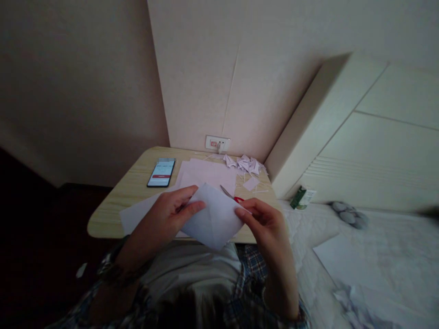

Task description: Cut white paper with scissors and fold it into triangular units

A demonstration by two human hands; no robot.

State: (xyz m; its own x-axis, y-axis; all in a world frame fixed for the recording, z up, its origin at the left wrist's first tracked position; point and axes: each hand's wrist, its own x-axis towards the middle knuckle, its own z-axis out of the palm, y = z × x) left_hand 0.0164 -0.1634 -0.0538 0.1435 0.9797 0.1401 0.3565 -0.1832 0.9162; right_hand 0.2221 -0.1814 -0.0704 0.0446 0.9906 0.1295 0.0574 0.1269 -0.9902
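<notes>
A white sheet of paper [212,221], turned like a diamond with a faint crease down its middle, is held up over the front of the small table. My left hand [174,210] pinches its left side, thumb on top. At the right corner, my right hand [262,217] grips it between thumb and fingers. Just behind the paper lie scissors [239,199] with red handles, partly hidden by the sheet and my right hand. Larger white sheets [209,173] are stacked on the table beyond.
A lit phone [162,172] lies on the wooden table [109,210]. Folded paper pieces [245,163] and paper strips sit at the back right, below a wall socket [217,143]. On the bed at right are a green and white box [302,198], a grey plush thing [348,214] and paper [350,260].
</notes>
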